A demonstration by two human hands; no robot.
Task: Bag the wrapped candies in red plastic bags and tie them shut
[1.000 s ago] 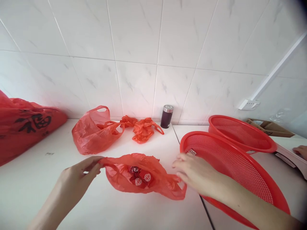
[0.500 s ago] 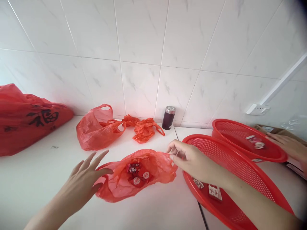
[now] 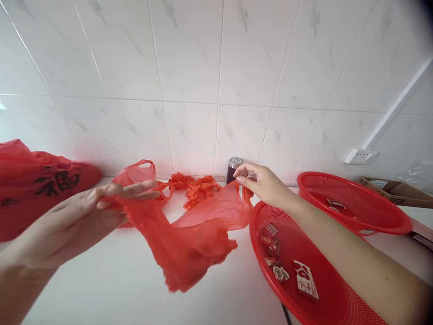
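A thin red plastic bag (image 3: 192, 257) hangs in front of me, stretched between both hands above the white table. My left hand (image 3: 88, 214) is closed on its left handle, with the fingers pointing right. The right handle is pinched between thumb and fingers of my right hand (image 3: 264, 183). The bag's sides hide whatever is inside. Beneath my right forearm stands a red perforated basket (image 3: 328, 284), holding several small wrapped sweets (image 3: 273, 248) and a white-and-red packet (image 3: 306, 280).
A second red basket (image 3: 379, 221) with a few small packets stands farther right, beside a cardboard box (image 3: 399, 192). Along the tiled wall are a dark flask (image 3: 232, 170), crumpled red bags (image 3: 199, 189) and another handled bag (image 3: 135, 174). A large red bag (image 3: 37, 189) lies at left.
The bag was spread open on the table, showing wrapped sweets; both hands have lifted it by its handles. My left hand has closed on it. Another person's hand has left the far basket.
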